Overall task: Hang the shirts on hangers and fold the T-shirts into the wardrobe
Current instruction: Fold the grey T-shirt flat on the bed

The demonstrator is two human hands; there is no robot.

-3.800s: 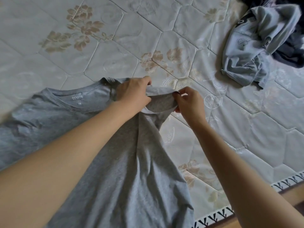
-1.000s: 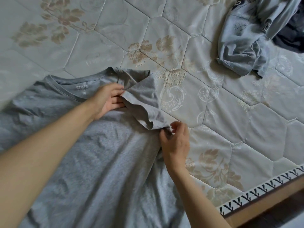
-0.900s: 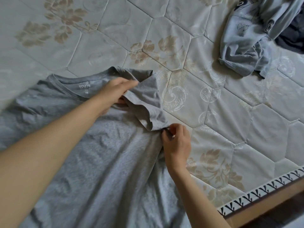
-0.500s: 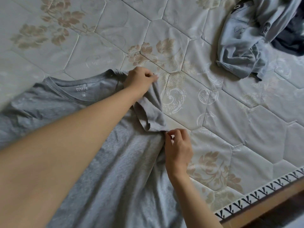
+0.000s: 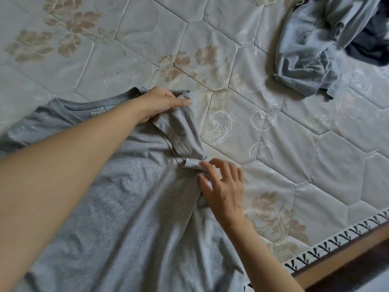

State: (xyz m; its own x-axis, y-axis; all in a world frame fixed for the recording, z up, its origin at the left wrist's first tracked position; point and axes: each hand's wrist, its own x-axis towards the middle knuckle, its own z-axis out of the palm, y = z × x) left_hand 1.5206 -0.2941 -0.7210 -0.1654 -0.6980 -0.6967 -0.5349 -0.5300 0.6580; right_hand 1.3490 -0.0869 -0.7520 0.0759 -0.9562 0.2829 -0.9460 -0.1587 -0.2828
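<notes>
A grey T-shirt (image 5: 109,207) lies spread flat on the mattress (image 5: 294,154), collar toward the far side, body running toward the person at the near edge. The person's left hand (image 5: 160,104) rests at the shoulder beside the collar, fingers extended along the top seam and pressing the fabric down; the thumb is hidden beneath the hand, so it cannot be determined whether cloth is pinched there. The sleeve (image 5: 181,133) is folded over and lies bunched between the two hands. The right hand (image 5: 223,184) sits at the sleeve hem, fingers spread and relaxed, fingertips touching the cloth edge and holding nothing. At the far right corner of the mattress, well apart from the grey T-shirt, lies a crumpled light blue garment (image 5: 309,53), touching a dark garment (image 5: 374,45) partly cut off by the frame edge. The mattress surface is quilted in hexagons with floral print; a patterned border strip (image 5: 336,237) runs along its near edge.
</notes>
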